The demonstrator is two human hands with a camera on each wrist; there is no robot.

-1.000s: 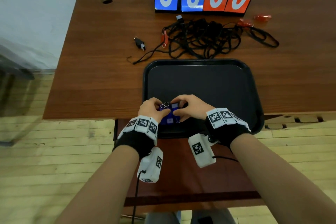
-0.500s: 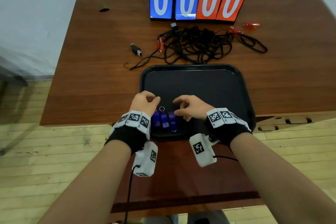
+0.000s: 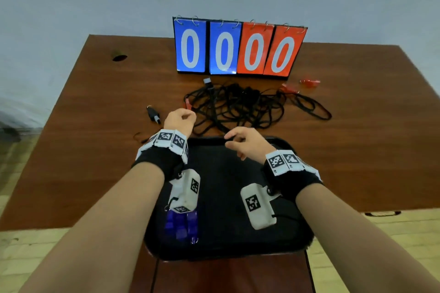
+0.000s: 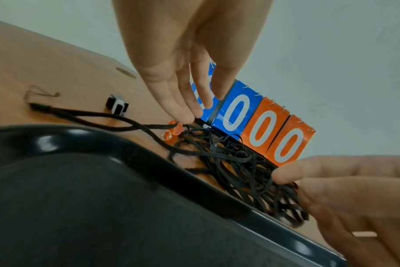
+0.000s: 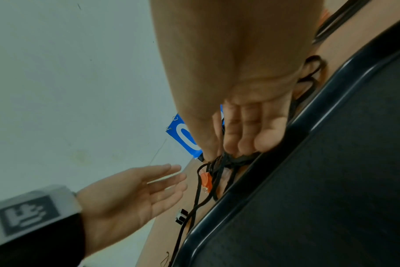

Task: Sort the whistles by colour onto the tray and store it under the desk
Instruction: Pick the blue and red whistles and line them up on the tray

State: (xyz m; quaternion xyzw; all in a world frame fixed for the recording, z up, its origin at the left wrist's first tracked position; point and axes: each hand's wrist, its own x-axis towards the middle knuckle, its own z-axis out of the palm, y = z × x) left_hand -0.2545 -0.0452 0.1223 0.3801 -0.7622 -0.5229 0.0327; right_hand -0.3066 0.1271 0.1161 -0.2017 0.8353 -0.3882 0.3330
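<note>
Three blue whistles point(image 3: 182, 226) lie together in the near left corner of the black tray point(image 3: 238, 245). Beyond the tray is a tangle of black lanyards point(image 3: 238, 104) with a red whistle point(image 3: 188, 103) at its left end and two more red whistles point(image 3: 289, 88) at the far right. A black whistle point(image 3: 153, 114) lies left of the tangle. My left hand point(image 3: 188, 115) hovers with straight fingers point(image 4: 189, 113) just above the left red whistle point(image 4: 175, 129), holding nothing. My right hand point(image 3: 228, 140) hangs over the tray's far rim, fingers point(image 5: 240, 142) loosely curled just above the cords point(image 5: 235, 159).
A flip scoreboard point(image 3: 238, 50) showing blue and red zeros stands at the back of the brown desk point(image 3: 83, 150). A cable hole point(image 3: 119, 57) is at the desk's far left. The tray overhangs the desk's near edge, above a lower wooden surface point(image 3: 228, 276).
Both hands have let go of the blue whistles on the tray and moved forward to the lanyard tangle. The head view has tilted up.
</note>
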